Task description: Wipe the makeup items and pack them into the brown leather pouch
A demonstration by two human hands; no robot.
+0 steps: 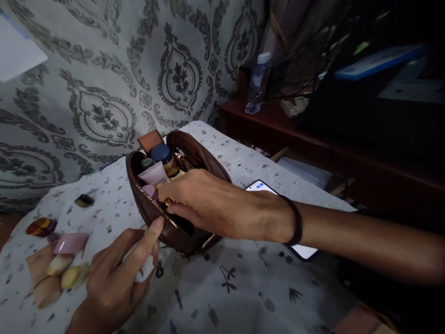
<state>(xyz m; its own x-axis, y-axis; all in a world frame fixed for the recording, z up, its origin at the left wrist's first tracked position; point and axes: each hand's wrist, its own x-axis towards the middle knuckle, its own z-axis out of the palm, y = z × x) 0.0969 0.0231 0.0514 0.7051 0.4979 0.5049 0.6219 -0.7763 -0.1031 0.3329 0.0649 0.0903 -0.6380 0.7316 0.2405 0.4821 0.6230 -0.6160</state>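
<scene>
Gray damask wallpaper (pixel 181 79) covers the far side, and a red-brown bench (pixel 239 113) with a clear water bottle (pixel 255 86) sits far right, pretty dim on my feed. Front and center on the printed cloth (pixel 236 297) is the brown leather zip bag (pixel 174 238), zipper wide open, which I figure keeps the mouth spread enough for a whole hand.

Right hand (pixel 205 202) is in there from the right, fingers curled down past the rim. Can't tell if that grip has closed on anything; the amber bit (pixel 169 202) by the fingers could be a ring or something held. Left hand (pixel 121 273) grips a small white item (pixel 144 269), with the index finger poking out to the bag's near edge, probably to steady it.

Inside, a pink tube (pixel 155 175) leans near a blue-lidded jar (pixel 162 155), I guess because it's packed tight enough to prop things up. Beige makeup sponges (pixel 60 264) are bunched at the left, likely parked there to stay out of the way. Lit phone (pixel 308 251) lies face up, partly under the right wrist.
</scene>
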